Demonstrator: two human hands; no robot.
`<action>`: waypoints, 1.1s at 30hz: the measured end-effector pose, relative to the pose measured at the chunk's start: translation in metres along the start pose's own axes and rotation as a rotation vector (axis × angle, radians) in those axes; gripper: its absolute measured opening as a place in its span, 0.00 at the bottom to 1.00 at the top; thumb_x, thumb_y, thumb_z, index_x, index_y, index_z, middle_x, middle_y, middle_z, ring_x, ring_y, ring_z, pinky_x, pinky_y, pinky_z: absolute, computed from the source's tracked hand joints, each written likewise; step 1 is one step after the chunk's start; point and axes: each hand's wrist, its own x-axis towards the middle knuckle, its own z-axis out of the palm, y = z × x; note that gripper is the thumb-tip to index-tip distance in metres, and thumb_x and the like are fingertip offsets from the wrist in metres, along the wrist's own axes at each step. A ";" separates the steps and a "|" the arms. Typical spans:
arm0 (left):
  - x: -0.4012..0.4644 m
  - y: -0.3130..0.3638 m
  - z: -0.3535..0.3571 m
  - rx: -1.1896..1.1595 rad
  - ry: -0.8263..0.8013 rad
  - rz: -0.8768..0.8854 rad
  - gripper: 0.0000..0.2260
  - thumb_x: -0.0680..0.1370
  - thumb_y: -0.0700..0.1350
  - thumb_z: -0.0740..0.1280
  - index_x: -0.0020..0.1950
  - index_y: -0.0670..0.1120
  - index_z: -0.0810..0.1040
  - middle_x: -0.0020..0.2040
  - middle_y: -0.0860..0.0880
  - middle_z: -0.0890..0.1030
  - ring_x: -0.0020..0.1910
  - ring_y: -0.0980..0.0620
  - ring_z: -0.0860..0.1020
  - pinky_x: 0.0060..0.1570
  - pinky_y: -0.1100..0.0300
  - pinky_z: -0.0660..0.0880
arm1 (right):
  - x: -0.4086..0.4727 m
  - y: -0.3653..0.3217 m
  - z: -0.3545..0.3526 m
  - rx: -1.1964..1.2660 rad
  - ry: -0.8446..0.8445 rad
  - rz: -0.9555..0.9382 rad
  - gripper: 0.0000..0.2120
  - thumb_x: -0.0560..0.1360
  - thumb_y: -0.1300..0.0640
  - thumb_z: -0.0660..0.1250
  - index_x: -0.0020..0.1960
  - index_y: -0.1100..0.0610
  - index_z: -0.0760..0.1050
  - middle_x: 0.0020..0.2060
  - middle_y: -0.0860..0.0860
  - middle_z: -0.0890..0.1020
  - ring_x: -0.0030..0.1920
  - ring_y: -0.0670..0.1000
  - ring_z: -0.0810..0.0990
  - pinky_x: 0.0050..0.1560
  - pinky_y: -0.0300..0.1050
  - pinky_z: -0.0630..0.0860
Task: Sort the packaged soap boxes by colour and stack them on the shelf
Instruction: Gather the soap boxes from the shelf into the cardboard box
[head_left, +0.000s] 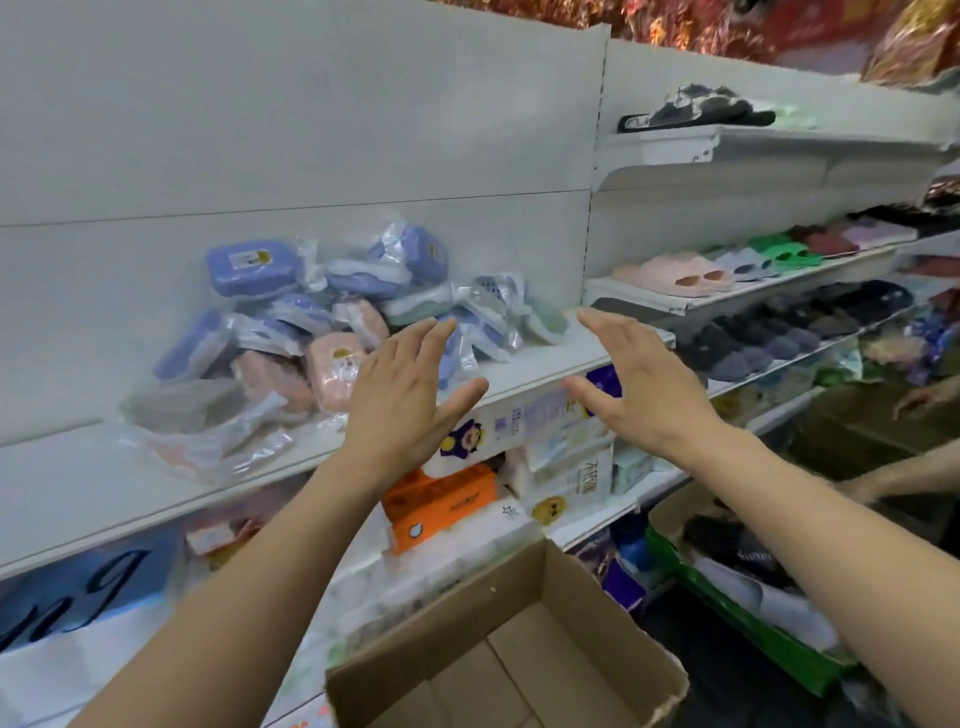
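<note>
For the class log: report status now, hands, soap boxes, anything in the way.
Left hand and right hand open, holding nothing. Soap boxes heaped unsorted on shelf, colours mixed. Open cardboard box below; nothing blocking reach.

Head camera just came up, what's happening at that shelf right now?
A person stands at a white shelf with both arms stretched toward it. The left hand and right hand are open, fingers spread, and hold nothing. Ahead of them lies a loose, unsorted pile of bagged soap boxes: blue, pink, a few green and one grey, mixed together. No colour stacks are built yet. An open cardboard box sits below the hands; what shows of its inside looks empty.
</note>
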 end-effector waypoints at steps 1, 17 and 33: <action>0.011 0.004 0.008 -0.008 -0.008 -0.011 0.35 0.75 0.68 0.51 0.76 0.50 0.64 0.72 0.49 0.68 0.69 0.48 0.67 0.67 0.52 0.64 | 0.008 0.016 0.004 0.036 -0.014 0.017 0.33 0.77 0.40 0.62 0.78 0.48 0.55 0.74 0.49 0.63 0.72 0.53 0.64 0.66 0.54 0.68; 0.240 0.041 0.199 -0.032 -0.075 -0.328 0.31 0.78 0.55 0.67 0.77 0.50 0.59 0.73 0.48 0.66 0.71 0.47 0.65 0.65 0.53 0.66 | 0.230 0.255 0.131 0.340 -0.370 -0.073 0.37 0.76 0.40 0.65 0.78 0.45 0.50 0.75 0.48 0.60 0.70 0.52 0.68 0.66 0.53 0.70; 0.408 -0.008 0.312 -0.050 -0.182 -1.001 0.36 0.70 0.57 0.74 0.67 0.40 0.62 0.62 0.40 0.76 0.62 0.39 0.75 0.59 0.49 0.74 | 0.358 0.256 0.278 0.663 -0.570 0.196 0.50 0.68 0.32 0.68 0.77 0.46 0.41 0.75 0.51 0.49 0.66 0.64 0.70 0.63 0.56 0.70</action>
